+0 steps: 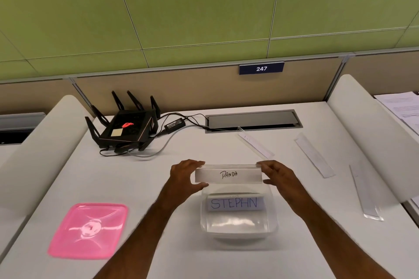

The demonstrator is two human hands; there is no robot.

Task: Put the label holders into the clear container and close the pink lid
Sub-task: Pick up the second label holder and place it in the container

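Note:
I hold a clear label holder marked "PANDA" [228, 174] level by its two ends, my left hand [184, 176] on the left end and my right hand [277, 175] on the right end. It hovers just above the far rim of the clear container [238, 226]. Inside the container lies another label holder reading "STEPHN" [234, 203]. The pink lid [87, 231] lies flat on the table to the left of the container. Three more label holders rest on the table to the right: one [255, 144] far centre, one [314, 155] further right, one [366, 195] near the right edge.
A black router [124, 125] with antennas, its power brick [174, 124] and cables sit at the back left. A grey cable hatch [252, 120] is set into the table behind. White side dividers [371, 124] flank the desk; papers [405, 106] lie at the far right.

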